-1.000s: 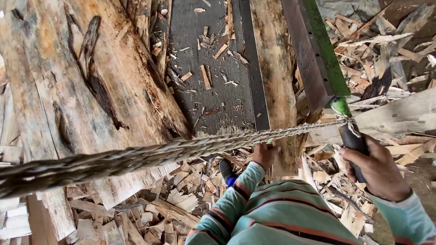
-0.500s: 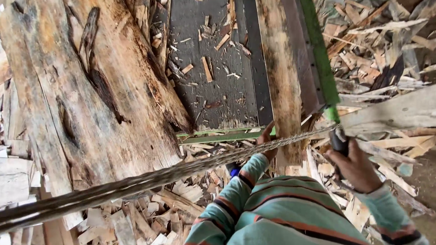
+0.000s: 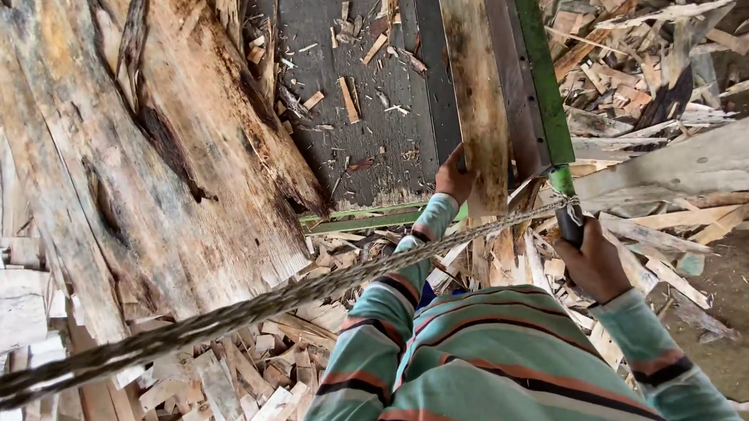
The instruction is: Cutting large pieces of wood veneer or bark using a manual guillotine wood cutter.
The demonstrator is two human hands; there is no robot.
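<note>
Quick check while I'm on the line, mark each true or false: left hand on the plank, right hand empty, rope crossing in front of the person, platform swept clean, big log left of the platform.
1. The left hand rests against the narrow wooden plank. True.
2. The right hand is empty. False: it grips a dark handle at the end of the green bar.
3. A twisted rope runs across in front of the person. True.
4. The dark platform is swept clean. False: wood chips lie scattered on it.
5. A large rough log lies left of the platform. True.
</note>
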